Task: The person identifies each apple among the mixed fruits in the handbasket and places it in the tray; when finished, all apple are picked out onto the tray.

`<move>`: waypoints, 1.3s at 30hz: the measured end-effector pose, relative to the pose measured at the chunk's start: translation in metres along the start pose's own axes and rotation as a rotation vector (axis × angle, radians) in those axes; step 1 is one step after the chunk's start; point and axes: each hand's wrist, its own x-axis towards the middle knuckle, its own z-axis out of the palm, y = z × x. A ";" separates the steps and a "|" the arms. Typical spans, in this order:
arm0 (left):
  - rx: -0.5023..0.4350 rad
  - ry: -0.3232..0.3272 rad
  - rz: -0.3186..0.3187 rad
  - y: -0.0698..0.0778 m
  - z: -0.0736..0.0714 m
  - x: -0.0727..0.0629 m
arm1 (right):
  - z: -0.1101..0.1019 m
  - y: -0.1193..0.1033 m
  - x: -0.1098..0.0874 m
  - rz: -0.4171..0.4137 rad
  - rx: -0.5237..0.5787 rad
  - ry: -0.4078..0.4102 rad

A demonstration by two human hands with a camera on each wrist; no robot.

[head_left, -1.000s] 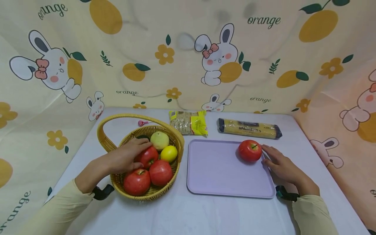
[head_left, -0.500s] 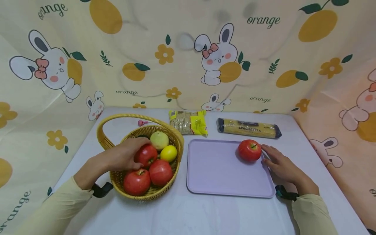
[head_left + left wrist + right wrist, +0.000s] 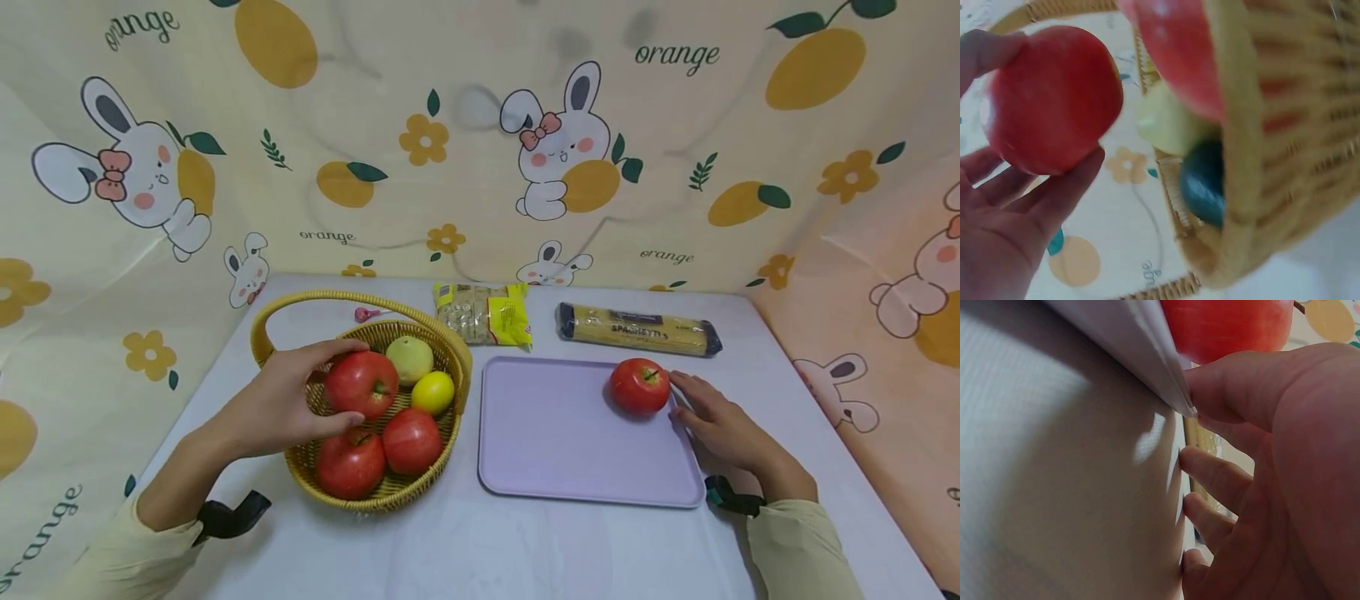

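Observation:
My left hand (image 3: 288, 404) grips a red apple (image 3: 362, 385) between thumb and fingers, raised over the left part of the wicker basket (image 3: 450, 433). In the left wrist view the held apple (image 3: 1054, 100) shows apart from the basket's rim. Two more red apples (image 3: 351, 464), a pale green round fruit (image 3: 409, 360) and a yellow lemon (image 3: 432, 392) lie in the basket. A dark green fruit (image 3: 1202, 181) shows there too in the left wrist view. My right hand (image 3: 722, 425) rests at the right edge of the lilac tray (image 3: 570, 442), thumb at its rim, beside another red apple (image 3: 639, 387).
Behind the tray lie a spaghetti pack (image 3: 637, 329) and a yellow-and-clear bag (image 3: 483, 314). A pink lollipop (image 3: 365, 314) lies behind the basket, whose tall handle (image 3: 337, 297) arches over its back. Patterned cloth (image 3: 465, 192) hangs behind the white table (image 3: 480, 550).
The left hand has lifted an apple off the others in the basket and drawn it up and slightly left. The right hand and the apple on the tray stay put.

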 end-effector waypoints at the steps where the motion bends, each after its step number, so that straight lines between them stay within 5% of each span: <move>1: -0.038 0.005 0.012 0.003 0.000 -0.002 | 0.000 0.000 0.000 0.001 0.002 0.000; 10: -0.253 -0.028 0.113 0.042 0.021 -0.001 | -0.001 -0.002 -0.001 -0.001 0.012 0.002; 20: -0.350 -0.025 0.222 0.080 0.067 0.032 | 0.000 0.001 0.001 0.000 0.006 0.000; 28: -0.538 -0.080 0.151 0.108 0.106 0.059 | 0.000 0.000 0.000 -0.007 -0.003 0.001; 39: -0.607 -0.128 0.046 0.135 0.156 0.088 | -0.001 0.001 -0.001 0.000 0.006 -0.006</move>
